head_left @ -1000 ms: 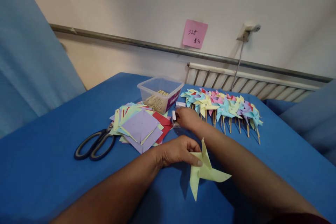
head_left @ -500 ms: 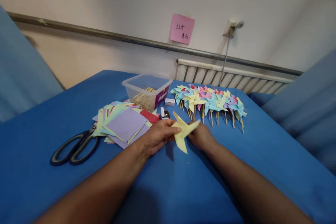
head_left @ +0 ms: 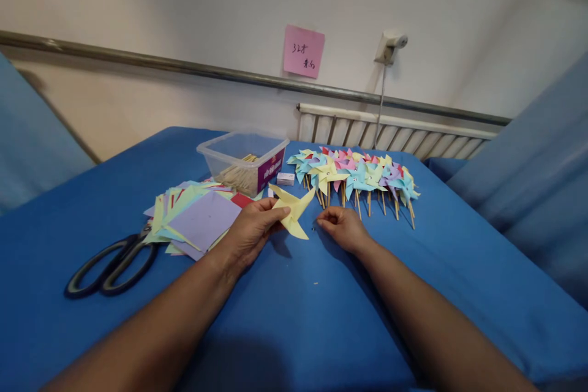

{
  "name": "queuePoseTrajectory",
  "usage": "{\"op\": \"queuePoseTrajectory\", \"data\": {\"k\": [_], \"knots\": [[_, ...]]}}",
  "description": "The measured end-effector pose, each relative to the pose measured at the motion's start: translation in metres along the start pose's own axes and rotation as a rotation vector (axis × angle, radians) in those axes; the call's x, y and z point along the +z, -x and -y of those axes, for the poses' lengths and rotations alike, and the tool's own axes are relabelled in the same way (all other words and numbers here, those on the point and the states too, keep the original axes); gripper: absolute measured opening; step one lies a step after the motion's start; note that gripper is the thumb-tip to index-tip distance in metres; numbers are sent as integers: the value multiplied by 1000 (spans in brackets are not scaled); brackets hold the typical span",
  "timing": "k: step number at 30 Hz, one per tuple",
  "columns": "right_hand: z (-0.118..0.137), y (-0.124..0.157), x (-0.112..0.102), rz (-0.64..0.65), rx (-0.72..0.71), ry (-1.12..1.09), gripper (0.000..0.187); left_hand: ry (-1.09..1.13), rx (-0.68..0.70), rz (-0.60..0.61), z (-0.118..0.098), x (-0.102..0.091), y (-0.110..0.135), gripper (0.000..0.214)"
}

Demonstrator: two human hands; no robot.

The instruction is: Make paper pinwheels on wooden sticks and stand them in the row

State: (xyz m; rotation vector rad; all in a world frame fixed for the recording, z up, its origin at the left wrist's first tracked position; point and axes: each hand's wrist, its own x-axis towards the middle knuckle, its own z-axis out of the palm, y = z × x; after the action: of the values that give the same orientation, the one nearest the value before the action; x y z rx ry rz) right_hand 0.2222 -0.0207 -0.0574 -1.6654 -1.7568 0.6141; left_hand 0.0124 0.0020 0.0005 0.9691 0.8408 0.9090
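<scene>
My left hand (head_left: 257,220) pinches a yellow paper pinwheel (head_left: 293,211) by its folded centre, thumb on top, a little above the table. To its right, my right hand (head_left: 343,228) rests low over the cloth, its fingers drawn together at the tips. Whether anything is between those fingertips I cannot make out. Just left of them lies a tiny dark metallic bit (head_left: 313,229). Beside my left wrist is a pile of coloured paper squares (head_left: 202,220), a purple one on top. Behind the pinwheel sits a small white box (head_left: 285,179).
Large dark-handled scissors (head_left: 110,264) lie at the left, blades under the paper. A clear plastic tub (head_left: 243,165) of wooden sticks stands behind the pile. Finished pinwheels on sticks (head_left: 358,177) are grouped at the back right. Blue cloth (head_left: 294,331) covers the table.
My right hand has come away from the pinwheel and now sits apart on its right, near the cloth. The left hand keeps hold of the pinwheel. The view has shifted slightly.
</scene>
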Motion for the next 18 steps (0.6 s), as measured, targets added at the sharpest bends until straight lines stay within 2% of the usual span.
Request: {"op": "queuePoseTrajectory", "data": {"k": [5,10,18], "knots": [[7,-1,5,42,-97,97,10,-65,11,-23,9,-2,-3,21],[12,1,1,67,-130,170,7,-73,7,-44,8,-1,-2,23],[20,5,-1,128,-219,319,17,-113,-16,-79,8,4,-1,25]]}}
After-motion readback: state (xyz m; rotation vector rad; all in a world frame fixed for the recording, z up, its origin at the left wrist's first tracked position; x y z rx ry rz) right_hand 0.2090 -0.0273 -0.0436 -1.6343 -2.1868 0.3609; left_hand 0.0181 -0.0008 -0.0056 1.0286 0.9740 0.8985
